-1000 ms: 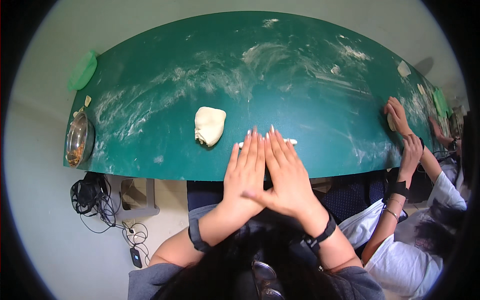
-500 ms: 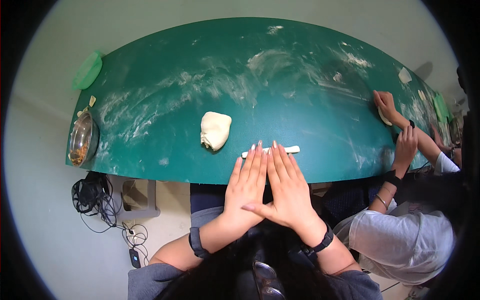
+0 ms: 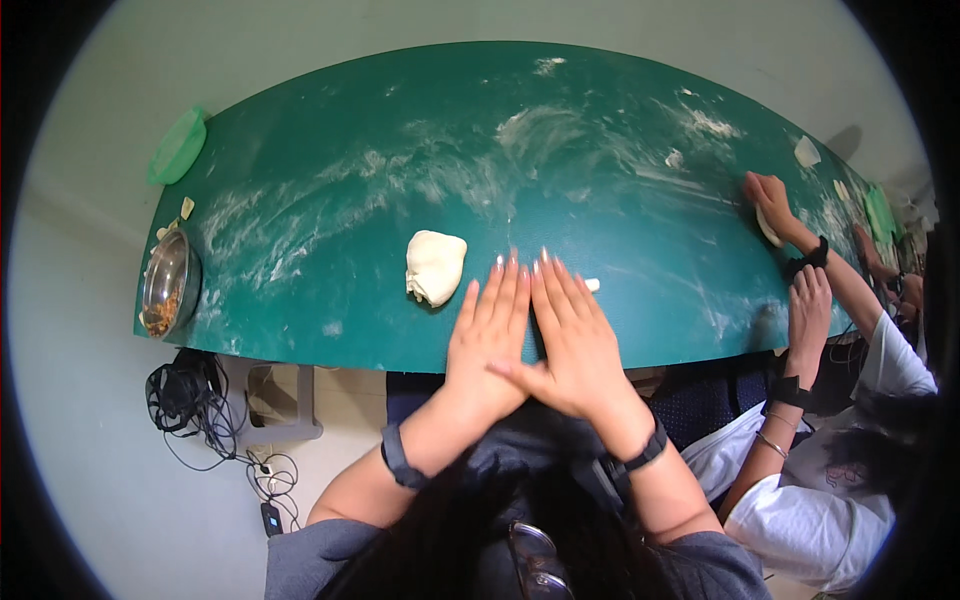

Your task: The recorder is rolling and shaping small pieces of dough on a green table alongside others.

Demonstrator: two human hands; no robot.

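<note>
My left hand (image 3: 490, 335) and right hand (image 3: 575, 340) lie open and flat, side by side, on a thin dough roll (image 3: 591, 285) at the near edge of the green bench (image 3: 620, 150); only its right tip shows. A dough lump (image 3: 435, 266) sits just left. Uneven pressure could thin the roll and snap it, or push it off the edge.

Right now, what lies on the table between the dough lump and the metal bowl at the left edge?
Head view: nothing solid lies between the dough lump and the metal bowl, only green table smeared with flour.
</note>
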